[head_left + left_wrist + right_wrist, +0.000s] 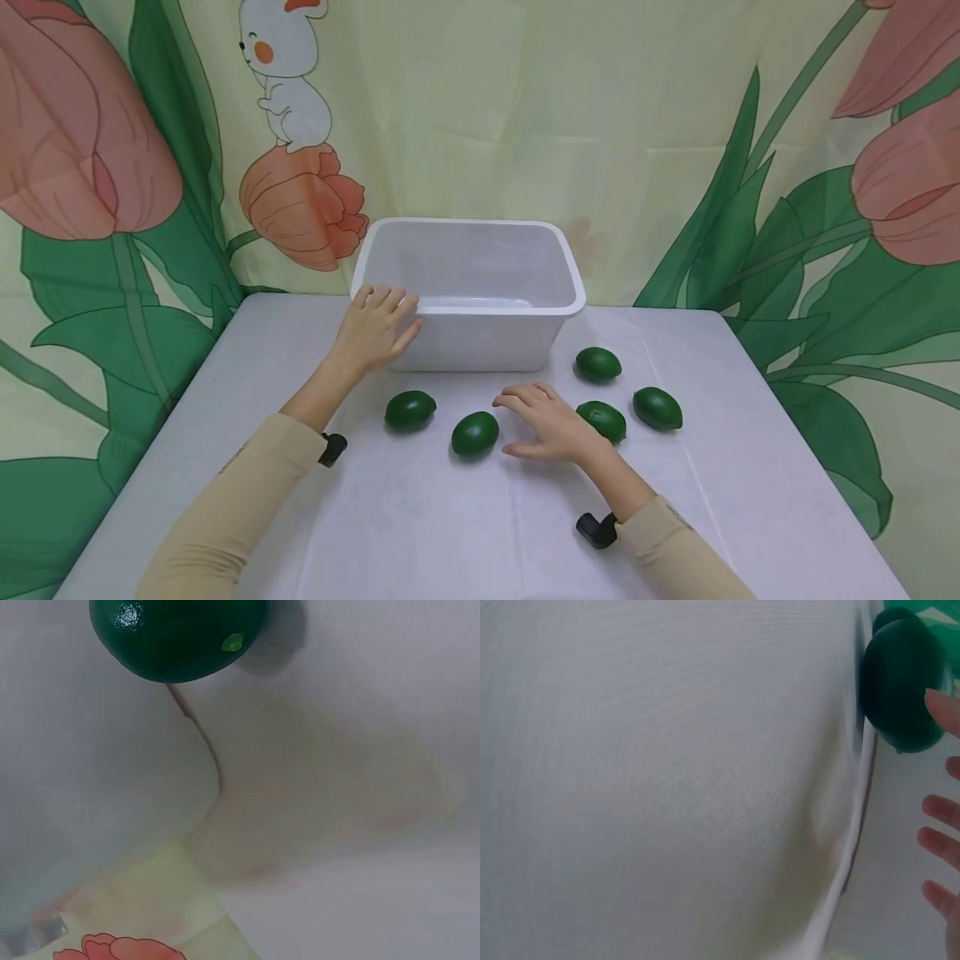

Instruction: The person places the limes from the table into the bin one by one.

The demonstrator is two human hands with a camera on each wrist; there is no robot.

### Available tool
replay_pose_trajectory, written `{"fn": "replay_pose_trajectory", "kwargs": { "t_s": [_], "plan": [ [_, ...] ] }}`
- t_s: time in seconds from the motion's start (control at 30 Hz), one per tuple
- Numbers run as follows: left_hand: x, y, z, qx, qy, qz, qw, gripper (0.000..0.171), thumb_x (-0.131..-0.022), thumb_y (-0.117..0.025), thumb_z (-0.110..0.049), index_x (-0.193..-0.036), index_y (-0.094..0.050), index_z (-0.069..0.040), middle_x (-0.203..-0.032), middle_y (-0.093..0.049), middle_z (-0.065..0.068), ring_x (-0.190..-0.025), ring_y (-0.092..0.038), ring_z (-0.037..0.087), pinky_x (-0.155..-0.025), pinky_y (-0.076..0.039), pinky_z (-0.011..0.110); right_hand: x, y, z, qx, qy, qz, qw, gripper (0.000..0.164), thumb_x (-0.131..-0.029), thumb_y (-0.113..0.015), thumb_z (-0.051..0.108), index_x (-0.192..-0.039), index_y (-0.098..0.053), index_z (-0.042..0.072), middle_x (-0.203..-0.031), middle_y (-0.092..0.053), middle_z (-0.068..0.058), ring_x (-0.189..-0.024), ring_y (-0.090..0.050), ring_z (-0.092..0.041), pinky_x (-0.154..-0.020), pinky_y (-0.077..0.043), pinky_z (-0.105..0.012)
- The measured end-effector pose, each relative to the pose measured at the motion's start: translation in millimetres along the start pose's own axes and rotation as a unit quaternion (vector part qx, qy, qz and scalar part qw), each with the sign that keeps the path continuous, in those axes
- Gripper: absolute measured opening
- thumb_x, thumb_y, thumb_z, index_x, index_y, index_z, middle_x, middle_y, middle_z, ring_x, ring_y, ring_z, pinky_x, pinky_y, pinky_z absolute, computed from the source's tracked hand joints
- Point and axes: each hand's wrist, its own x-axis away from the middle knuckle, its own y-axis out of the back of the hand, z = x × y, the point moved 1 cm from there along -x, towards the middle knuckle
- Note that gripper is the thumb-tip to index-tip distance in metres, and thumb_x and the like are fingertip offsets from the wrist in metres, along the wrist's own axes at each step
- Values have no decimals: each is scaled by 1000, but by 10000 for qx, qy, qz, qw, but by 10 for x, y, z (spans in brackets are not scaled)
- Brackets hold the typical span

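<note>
A white plastic bin (468,340) stands at the back of the table, its open top facing up. My left hand (375,329) is at the bin's front left corner, fingertips overlapping the rim. Over the table, my right hand (546,427) has its fingers spread, with nothing in its grasp. Just left of its thumb lies one dark green lime (475,434); another lime (602,421) is partly hidden behind this hand. A third lime (410,411) sits in front of the bin. In the right wrist view, the thumb (943,712) overlaps a lime (906,682).
Two more limes lie to the right, one near the bin's corner (597,364) and one farther out (657,408). White cloth (420,525) covers the table. Behind it hangs a curtain (600,108) printed with tulips and a rabbit. Each wrist carries a small black camera (597,530).
</note>
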Motion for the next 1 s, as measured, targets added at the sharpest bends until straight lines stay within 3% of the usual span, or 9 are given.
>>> {"fn": "replay_pose_trajectory", "kwargs": {
  "t_s": [0.23, 0.63, 1.0],
  "plan": [
    [5, -49, 4, -46, 76, 110, 9999, 35, -90, -34, -37, -108, -50, -10, -98, -49, 9, -91, -45, 27, -83, -33, 41, -69, -64, 27, 189, 17, 325, 9993, 60, -78, -63, 47, -126, -46, 16, -124, -47, 0, -119, -42, -18, -102, -27, -43],
    [19, -92, 1, 88, 70, -93, 9999, 39, -94, -23, -37, -103, -48, -8, -91, -45, 9, -85, -43, 27, -80, -32, 40, -145, -134, 48, 507, 28, 648, 9966, 64, -78, -60, 51, -129, -44, 16, -126, -46, 0, -121, -40, -18, -104, -25, -40],
    [35, -109, 2, 164, 138, -247, 9995, 48, -96, -13, -40, -103, -49, -8, -88, -44, 9, -82, -41, 26, -76, -32, 39, -236, -193, 72, 610, 237, 503, 9966, 68, -76, -60, 56, -128, -45, 15, -123, -49, -1, -117, -44, -18, -101, -30, -44]
  ]
}}
